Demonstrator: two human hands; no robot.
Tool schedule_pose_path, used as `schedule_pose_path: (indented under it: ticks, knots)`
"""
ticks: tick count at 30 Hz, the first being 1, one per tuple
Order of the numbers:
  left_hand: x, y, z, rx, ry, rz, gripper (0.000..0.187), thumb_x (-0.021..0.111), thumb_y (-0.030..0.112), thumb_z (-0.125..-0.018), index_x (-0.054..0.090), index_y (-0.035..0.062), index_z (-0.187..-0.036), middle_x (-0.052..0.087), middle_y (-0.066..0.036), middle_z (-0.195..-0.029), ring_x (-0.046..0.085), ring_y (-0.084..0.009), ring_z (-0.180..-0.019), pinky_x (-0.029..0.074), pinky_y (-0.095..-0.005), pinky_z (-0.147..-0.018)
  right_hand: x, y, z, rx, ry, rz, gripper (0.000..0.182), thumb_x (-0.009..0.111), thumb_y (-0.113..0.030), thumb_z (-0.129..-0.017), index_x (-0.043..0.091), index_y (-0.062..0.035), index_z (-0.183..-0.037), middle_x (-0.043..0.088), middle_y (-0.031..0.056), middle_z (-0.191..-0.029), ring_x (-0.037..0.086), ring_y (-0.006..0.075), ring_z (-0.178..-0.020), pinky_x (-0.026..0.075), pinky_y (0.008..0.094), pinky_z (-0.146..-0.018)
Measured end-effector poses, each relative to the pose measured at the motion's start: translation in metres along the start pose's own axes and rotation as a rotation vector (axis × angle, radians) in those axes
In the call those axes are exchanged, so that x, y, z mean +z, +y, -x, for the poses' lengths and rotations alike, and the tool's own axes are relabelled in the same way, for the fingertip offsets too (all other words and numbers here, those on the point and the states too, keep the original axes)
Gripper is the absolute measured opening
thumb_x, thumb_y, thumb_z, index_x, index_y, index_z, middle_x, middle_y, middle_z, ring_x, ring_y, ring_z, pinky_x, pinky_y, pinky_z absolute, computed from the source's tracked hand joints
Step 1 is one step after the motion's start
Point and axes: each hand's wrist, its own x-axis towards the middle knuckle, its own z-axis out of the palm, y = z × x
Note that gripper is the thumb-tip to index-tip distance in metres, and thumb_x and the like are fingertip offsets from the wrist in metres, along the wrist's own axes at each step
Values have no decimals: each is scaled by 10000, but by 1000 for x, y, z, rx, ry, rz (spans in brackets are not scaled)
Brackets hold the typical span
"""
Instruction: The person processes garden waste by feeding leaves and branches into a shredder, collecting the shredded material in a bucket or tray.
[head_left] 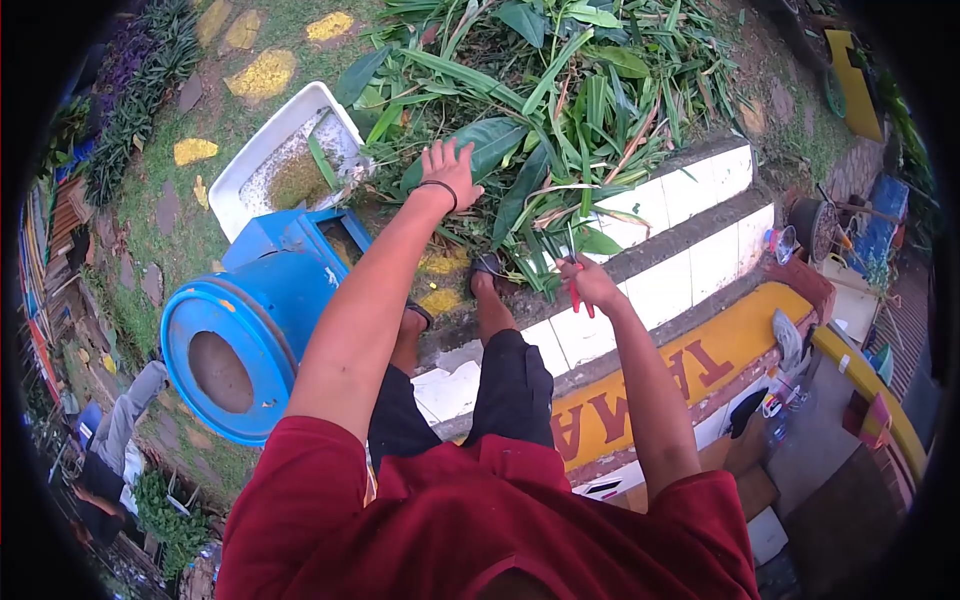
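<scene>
My left hand reaches forward with its fingers spread, over or against a broad green leaf at the near side of a heap of cut leaves and stems. Whether the palm presses on the leaf is hard to tell. To the right, my right hand grips red-handled scissors. Their blades point forward into the leaf blades hanging over the white-tiled step and are partly lost among them.
Left of the heap lies a white plastic tray with chopped plant bits inside. A blue drum-shaped machine stands beside my left arm. White-tiled ledges and a yellow lettered wall run along the right. Another person is at far left.
</scene>
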Motion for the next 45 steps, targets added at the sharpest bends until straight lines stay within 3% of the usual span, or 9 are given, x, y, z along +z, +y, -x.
schedule_pose_path:
  ticks: [6, 14, 15, 22, 26, 31, 39, 42, 45]
  knots:
    - [52, -13, -92, -96, -27, -131, 1080, 747, 510, -769, 125, 97, -1549, 136, -184, -1591, 96, -408, -1474, 44, -554, -1195, -96, -62, -150, -41, 29, 372, 561, 622, -455, -920, 565, 38, -1179, 629, 149, -964, 647, 240, -845, 539, 358, -752]
    - [109, -26, -159, -83, -51, -77, 1106, 785, 434, -746, 105, 94, -1549, 259, -171, -1523, 294, -366, -1390, 259, -500, -1142, -96, -120, -279, 71, -71, 481, 663, 534, -506, -965, 532, 82, -1272, 617, 179, -1037, 617, 219, -723, 531, 361, -675]
    - [114, -28, -157, -69, 30, -116, 988, 764, 335, -779, 175, 101, -1537, 367, -158, -1442, 396, -346, -1305, 356, -478, -1084, -91, -120, -288, 30, -53, 416, 660, 522, -514, -971, 538, 81, -1256, 609, 162, -1036, 611, 213, -718, 528, 352, -676]
    - [126, -42, -149, 92, 132, -127, 596, 646, 149, -817, 474, 132, -1388, 568, -95, -1264, 515, -315, -1151, 456, -429, -989, -87, -133, -326, -45, -4, 535, 602, 581, -502, -928, 627, 47, -1171, 638, 131, -956, 632, 216, -657, 540, 380, -594]
    - [125, -42, -135, 159, 223, -66, 430, 641, 135, -795, 623, 119, -1224, 627, -76, -1156, 531, -293, -1109, 465, -414, -965, -87, -145, -327, 15, -4, 492, 382, 583, -353, -958, 635, 25, -925, 625, 92, -732, 599, 191, -527, 510, 347, -481]
    - [109, -42, -103, 175, 242, -13, 273, 651, 102, -759, 709, 105, -1025, 637, -63, -1050, 548, -290, -1056, 437, -405, -958, -82, -139, -302, -129, -8, 529, 456, 599, -394, -958, 593, 6, -740, 541, 53, -580, 546, 174, -445, 454, 336, -424]
    - [50, -44, 9, 84, 398, 373, 226, 628, 72, -735, 709, 40, -943, 619, -155, -903, 590, -374, -937, 476, -465, -863, -86, -82, -199, -130, 288, 443, 557, 600, -545, -907, 656, -3, -791, 591, 89, -596, 617, 214, -510, 512, 361, -551]
    - [2, -33, 75, -16, 241, 919, 214, 651, 36, -791, 704, 16, -997, 639, -77, -907, 630, -236, -944, 487, -351, -857, -76, -55, -136, -12, 343, 383, 522, 612, -507, -903, 603, 0, -780, 579, 86, -611, 589, 193, -496, 491, 352, -460]
    - [-61, -26, 155, 43, 356, 1351, 227, 631, 20, -805, 710, 39, -1017, 663, -61, -953, 634, -220, -967, 485, -345, -868, -68, -16, -89, -99, 211, 302, 498, 622, -480, -910, 622, 13, -837, 519, 47, -576, 514, 154, -461, 429, 332, -443]
